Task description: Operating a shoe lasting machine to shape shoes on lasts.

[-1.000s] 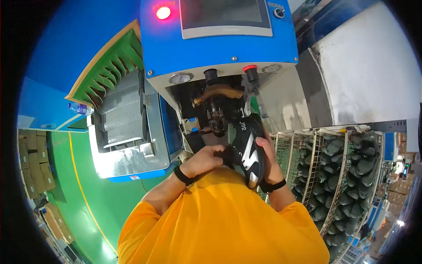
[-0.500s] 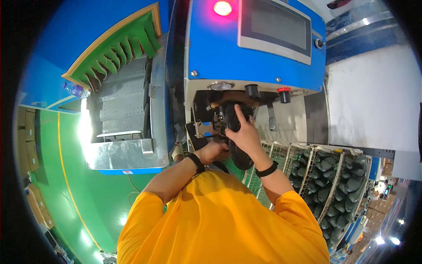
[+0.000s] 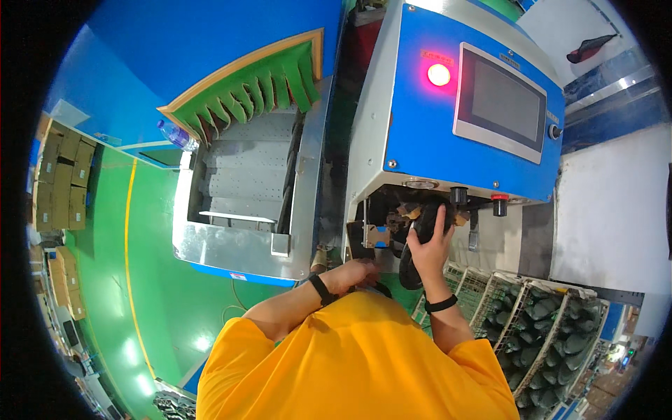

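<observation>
My right hand (image 3: 430, 245) grips a black shoe (image 3: 409, 269) and holds it upright against the dark opening under a blue and white machine (image 3: 420, 126). The shoe's upper end reaches into the opening among metal parts. My left hand (image 3: 355, 274) is lower and to the left, close to my yellow shirt, with its fingers curled near the shoe's lower end. Whether that hand holds anything is hidden. Both wrists wear black bands.
The machine has a lit red lamp (image 3: 439, 75), a grey screen (image 3: 500, 105) and a red knob (image 3: 498, 204). To its left stands a metal conveyor (image 3: 245, 203) with green flaps. Wire racks of dark shoes (image 3: 553, 329) are at the lower right, cardboard boxes (image 3: 59, 175) at the far left.
The shoe was held in both hands below the machine; now my right hand has lifted it into the opening. My left hand has dropped away toward my body.
</observation>
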`<state>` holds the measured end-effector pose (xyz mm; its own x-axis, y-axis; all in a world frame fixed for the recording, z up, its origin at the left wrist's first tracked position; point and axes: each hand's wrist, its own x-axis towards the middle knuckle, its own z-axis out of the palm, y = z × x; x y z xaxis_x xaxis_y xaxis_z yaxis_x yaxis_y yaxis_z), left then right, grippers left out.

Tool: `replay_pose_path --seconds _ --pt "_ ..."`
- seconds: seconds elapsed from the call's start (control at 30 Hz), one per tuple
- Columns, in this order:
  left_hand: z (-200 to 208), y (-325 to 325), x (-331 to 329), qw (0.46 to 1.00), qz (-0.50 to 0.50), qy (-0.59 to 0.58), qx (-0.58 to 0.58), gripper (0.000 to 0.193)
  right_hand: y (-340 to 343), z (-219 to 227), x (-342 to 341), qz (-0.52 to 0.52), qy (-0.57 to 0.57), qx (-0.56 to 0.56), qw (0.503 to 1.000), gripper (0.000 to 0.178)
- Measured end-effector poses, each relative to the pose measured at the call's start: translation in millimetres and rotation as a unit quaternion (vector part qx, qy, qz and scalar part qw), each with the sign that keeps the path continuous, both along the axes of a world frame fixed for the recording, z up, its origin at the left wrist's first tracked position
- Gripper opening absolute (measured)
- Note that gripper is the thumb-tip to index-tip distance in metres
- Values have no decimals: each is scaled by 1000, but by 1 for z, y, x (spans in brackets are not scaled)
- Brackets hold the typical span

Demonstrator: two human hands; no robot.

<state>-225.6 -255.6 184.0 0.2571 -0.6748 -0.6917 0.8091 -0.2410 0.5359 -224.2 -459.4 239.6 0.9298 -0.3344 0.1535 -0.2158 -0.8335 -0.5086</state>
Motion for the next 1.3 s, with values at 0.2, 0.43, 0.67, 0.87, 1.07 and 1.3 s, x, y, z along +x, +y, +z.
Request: replay_pose_path --seconds 0.2,0.43,0.67,0.87,1.07,1.3 --pt "11 11 -2 969 -50 -236 -57 35 1 -2 -9 31 -110 2 993 88" --pt "51 20 1 972 -22 -234 -29 35 21 -1 -73 44 -127 -106 985 89" --pt "64 -15 10 998 -22 -25 -53 49 22 -1 -79 -4 -86 -54 995 92" --pt "-4 -14 8 974 -88 165 -125 70 36 24 -126 115 -42 -32 992 69" --pt "32 -8 -19 938 -149 264 -170 60 42 54 -188 150 92 142 974 82" --pt "3 8 -35 978 -103 163 -80 45 -10 -13 -114 -227 54 534 813 70"
